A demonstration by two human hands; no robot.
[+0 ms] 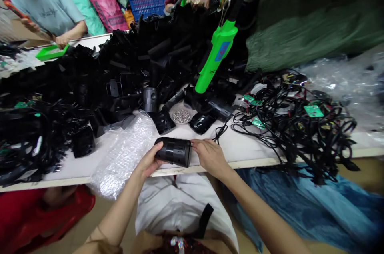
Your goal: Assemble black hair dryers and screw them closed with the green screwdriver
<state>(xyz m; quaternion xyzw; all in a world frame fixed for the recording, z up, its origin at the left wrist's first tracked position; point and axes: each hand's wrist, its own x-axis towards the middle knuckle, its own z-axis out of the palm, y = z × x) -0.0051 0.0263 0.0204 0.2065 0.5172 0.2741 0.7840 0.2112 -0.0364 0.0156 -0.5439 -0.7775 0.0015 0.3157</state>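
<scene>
My left hand [151, 160] is wrapped around the left end of a black plastic housing [174, 151], rounded and slotted, held sideways over the table's front edge. At the housing's right end, my right hand [208, 157] has its fingers pinched together; what is between them is hidden. A thin black cable [221, 132] lies just beyond that hand. Behind the housing sits a small dish of silvery screws [181, 116], with glossy black shell parts [201, 123] beside it. A green electric screwdriver [216, 57] hangs above, touched by neither hand.
A large heap of black plastic parts [129, 54] covers the table's middle. Tangled cables with green circuit boards [313, 111] lie at right. Bubble wrap [120, 158] drapes over the front edge at left. Two people sit across the table, one near a green tray [51, 53].
</scene>
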